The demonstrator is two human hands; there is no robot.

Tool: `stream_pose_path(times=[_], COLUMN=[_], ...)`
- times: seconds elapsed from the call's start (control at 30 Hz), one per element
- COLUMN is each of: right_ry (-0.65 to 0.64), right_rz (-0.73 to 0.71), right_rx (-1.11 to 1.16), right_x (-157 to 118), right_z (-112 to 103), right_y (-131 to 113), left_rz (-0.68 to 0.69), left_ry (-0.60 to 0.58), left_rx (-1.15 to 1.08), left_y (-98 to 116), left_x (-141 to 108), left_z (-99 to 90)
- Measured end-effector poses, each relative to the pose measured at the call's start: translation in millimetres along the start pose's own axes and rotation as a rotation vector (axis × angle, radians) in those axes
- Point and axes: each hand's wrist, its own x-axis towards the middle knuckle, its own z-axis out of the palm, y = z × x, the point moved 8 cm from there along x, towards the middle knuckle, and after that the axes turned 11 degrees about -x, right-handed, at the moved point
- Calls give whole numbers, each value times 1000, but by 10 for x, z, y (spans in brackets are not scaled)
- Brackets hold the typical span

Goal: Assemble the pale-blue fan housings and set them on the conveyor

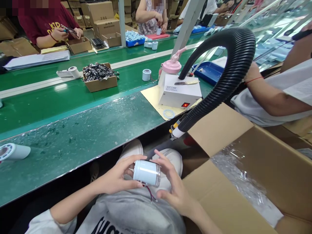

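Left hand [119,176] has a firm-ish grip around the pale-blue cylinder [146,172] over the lap, right hand [177,192] is open by its clear end, so a slip could drop it imo. Dangling wires [150,193] could snag on the near edge of the worktop [85,136].

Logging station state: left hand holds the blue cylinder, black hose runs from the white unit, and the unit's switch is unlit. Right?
No, the switch glows red in the head view. Left hand holding the cylinder, hose from the white unit: correct.
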Motion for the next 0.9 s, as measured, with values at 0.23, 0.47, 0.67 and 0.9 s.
stream_pose_path(times=[0.23,0.47,0.67,0.9], right_ry=[-16,-52,-84,54], right_rz=[-114,386,440,508], right_rx=[-61,283,223,108], right_x=[-4,-65,-63,-213], right_z=[-46,14,69,-243], right_y=[-106,170,215,684], left_rz=[22,7,-76,-51], left_ry=[-105,-186,-185,5], left_rx=[-12,-99,-181,107], left_y=[25,7,-244,-381], left_x=[39,7,26,287], left_z=[41,58,129,-97])
